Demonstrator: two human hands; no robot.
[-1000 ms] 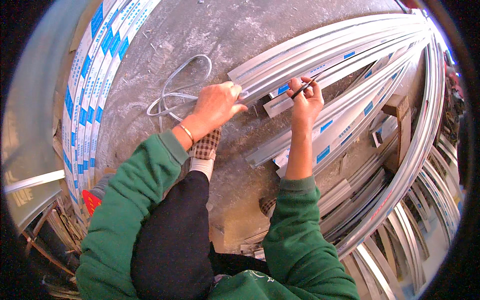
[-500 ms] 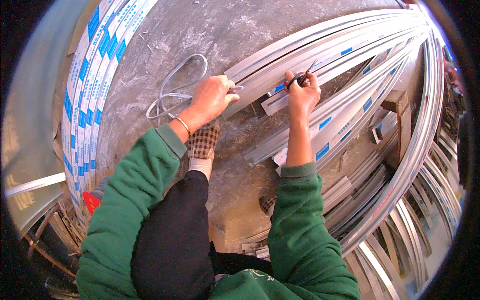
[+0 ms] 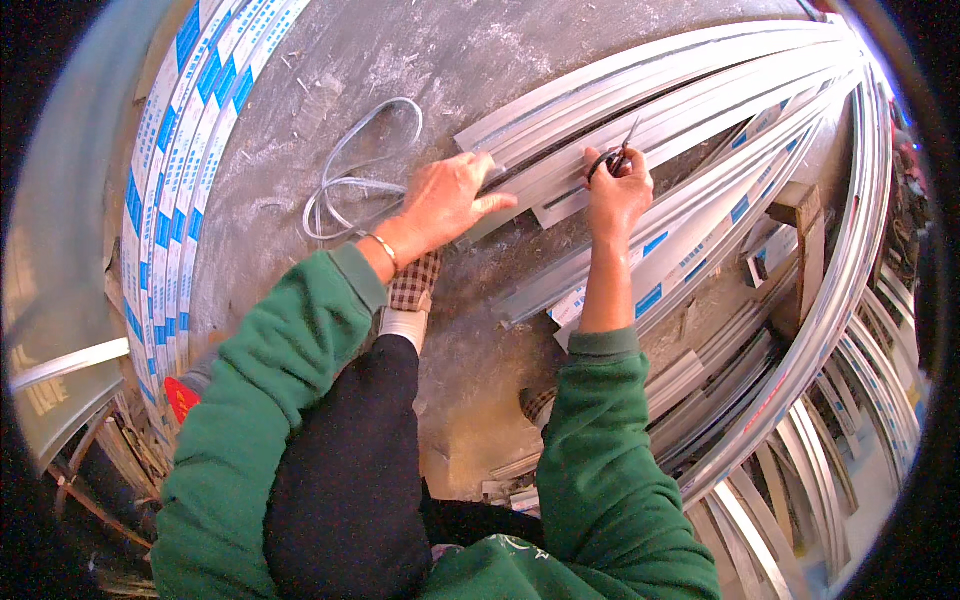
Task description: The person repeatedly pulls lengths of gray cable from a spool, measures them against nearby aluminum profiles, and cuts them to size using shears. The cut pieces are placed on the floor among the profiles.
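Note:
My right hand point(image 3: 620, 200) is closed on a small pair of scissors point(image 3: 632, 136) with dark handles, its blades pointing up and away. Below them lie long silvery metal profiles point(image 3: 700, 98). At the near end of these profiles rests my left hand point(image 3: 445, 200), its thumb spread from the fingers. A clear, pale flexible strip point(image 3: 352, 182) lies in loops on the floor and runs under the left hand. The hand hides where the strip ends, and the undersides of the fingers do not show.
Wrapped lengths with blue-and-white film point(image 3: 165, 200) curve along the left. More profiles point(image 3: 870, 400) are stacked at the right, beside a wooden block point(image 3: 805, 225). A red object point(image 3: 182, 400) stands near my left elbow. My checked shoe point(image 3: 415, 283) is on the floor below the left hand.
My left hand has moved slightly right and its thumb has spread; the pale strip end at its fingertips no longer stands out. The right hand has shifted slightly right with the scissors.

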